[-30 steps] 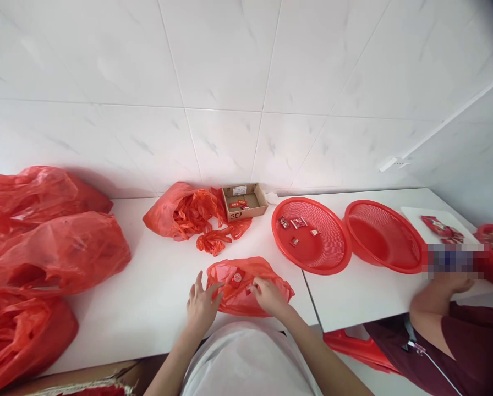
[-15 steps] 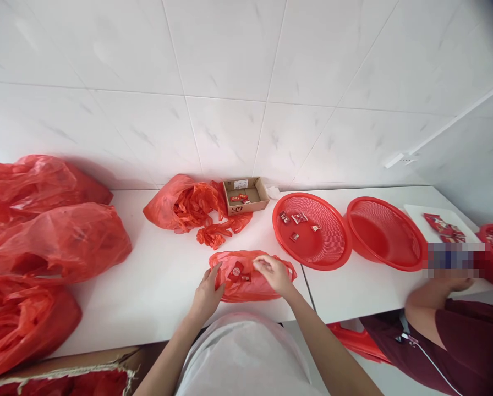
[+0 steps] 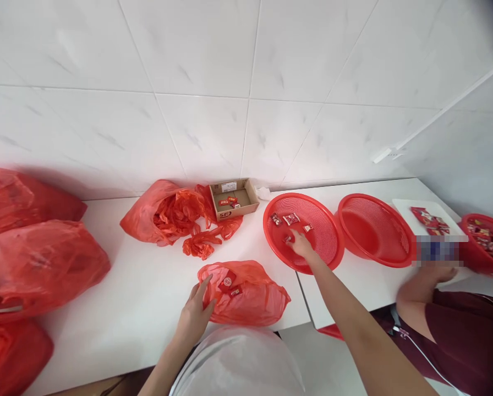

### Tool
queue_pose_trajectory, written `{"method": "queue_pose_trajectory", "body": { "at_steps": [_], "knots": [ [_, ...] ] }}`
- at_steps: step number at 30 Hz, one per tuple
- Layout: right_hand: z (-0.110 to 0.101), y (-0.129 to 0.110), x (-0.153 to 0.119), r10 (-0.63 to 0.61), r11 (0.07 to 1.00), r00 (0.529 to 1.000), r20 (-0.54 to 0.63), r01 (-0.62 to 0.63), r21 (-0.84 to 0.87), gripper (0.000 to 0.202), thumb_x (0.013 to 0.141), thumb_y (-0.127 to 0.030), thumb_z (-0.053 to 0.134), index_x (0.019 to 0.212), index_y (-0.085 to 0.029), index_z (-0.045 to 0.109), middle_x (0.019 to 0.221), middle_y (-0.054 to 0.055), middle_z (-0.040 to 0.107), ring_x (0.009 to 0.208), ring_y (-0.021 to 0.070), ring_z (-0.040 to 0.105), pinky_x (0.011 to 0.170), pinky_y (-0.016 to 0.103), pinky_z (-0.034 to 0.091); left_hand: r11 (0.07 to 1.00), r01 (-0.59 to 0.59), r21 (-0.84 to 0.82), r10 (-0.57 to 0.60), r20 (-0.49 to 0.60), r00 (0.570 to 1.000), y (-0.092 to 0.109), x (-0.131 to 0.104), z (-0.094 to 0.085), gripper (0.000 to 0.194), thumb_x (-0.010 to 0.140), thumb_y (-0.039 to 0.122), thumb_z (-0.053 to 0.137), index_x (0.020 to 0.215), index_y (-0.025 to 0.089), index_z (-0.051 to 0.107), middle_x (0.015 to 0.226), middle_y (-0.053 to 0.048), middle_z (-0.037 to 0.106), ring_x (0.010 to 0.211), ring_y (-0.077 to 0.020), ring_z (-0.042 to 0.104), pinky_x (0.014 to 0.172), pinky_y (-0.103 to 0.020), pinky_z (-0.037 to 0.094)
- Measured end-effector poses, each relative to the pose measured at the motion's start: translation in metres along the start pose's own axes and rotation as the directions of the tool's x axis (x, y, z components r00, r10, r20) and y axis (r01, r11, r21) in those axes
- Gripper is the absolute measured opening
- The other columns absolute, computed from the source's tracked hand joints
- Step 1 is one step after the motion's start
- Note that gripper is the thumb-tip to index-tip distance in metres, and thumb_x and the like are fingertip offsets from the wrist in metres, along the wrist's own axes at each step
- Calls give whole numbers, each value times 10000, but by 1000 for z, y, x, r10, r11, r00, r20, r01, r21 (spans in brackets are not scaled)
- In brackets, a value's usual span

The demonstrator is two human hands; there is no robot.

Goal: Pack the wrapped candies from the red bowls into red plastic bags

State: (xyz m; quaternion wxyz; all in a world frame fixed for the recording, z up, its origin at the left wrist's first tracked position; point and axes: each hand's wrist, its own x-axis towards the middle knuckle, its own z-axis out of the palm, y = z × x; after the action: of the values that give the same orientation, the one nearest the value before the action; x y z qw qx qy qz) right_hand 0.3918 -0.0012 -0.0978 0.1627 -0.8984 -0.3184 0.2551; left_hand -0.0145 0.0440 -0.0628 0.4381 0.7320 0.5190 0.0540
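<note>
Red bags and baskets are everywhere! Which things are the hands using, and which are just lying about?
Seem part of the job:
left hand, at the open red plastic bag
two red packets in that bag's mouth
right hand, fingertips at a small wrapped packet in the red mesh basket

Seem just lying about:
cardboard box
crumpled red bags
big red bags at far left

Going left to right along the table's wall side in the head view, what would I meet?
Bulging red bags → red bag of crumpled plastic → cardboard box → red basket holding small packets → second red basket → white tray → third red basket.
</note>
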Motion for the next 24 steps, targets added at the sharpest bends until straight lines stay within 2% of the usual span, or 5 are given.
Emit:
{"method": "queue_pose_trajectory", "body": {
  "at_steps": [4,7,11,19,24],
  "knots": [
    [20,3,15,-27,1000,999,17,27,-7,443,768,-159,659,1208,-190,612,1299,137,546,1006,241,627,844,309,455,1000,-5,-4,5,-15,1000,5,2,-1,542,877,328,451,1416,283,403,1196,-81,558,671,-147,595,729,-349,502],
    [25,4,22,-22,999,999,29,21,31,263,814,-134,571,1060,-154,662,1134,124,646,925,220,653,801,291,475,1000,4,-3,-4,-12,1000,9,4,-2,547,876,320,450,1418,266,399,1187,-83,564,617,-131,569,719,-349,501],
    [24,8,18,-6,995,999,45,1,101,278,887,-148,429,1061,-137,645,993,105,707,832,187,678,718,265,507,1000,11,-2,-11,-2,1000,10,7,-2,552,872,316,451,1419,257,399,1194,-89,560,617,-132,580,705,-345,499],
    [35,-3,-4,-148,987,985,85,141,78,520,803,-159,650,1296,-301,564,1364,48,542,1133,232,589,927,314,455,1000,-26,16,26,-1,1000,4,1,-2,549,878,346,444,1419,266,393,1240,-97,551,584,-124,566,701,-356,505],
    [43,-24,5,-96,995,987,132,93,24,299,869,-239,646,1164,-200,627,1304,97,555,1095,250,591,934,431,478,999,-44,-31,42,-67,997,-6,-6,-2,547,873,351,448,1413,271,402,1274,-98,540,562,-109,555,724,-364,514]
  ]
}}
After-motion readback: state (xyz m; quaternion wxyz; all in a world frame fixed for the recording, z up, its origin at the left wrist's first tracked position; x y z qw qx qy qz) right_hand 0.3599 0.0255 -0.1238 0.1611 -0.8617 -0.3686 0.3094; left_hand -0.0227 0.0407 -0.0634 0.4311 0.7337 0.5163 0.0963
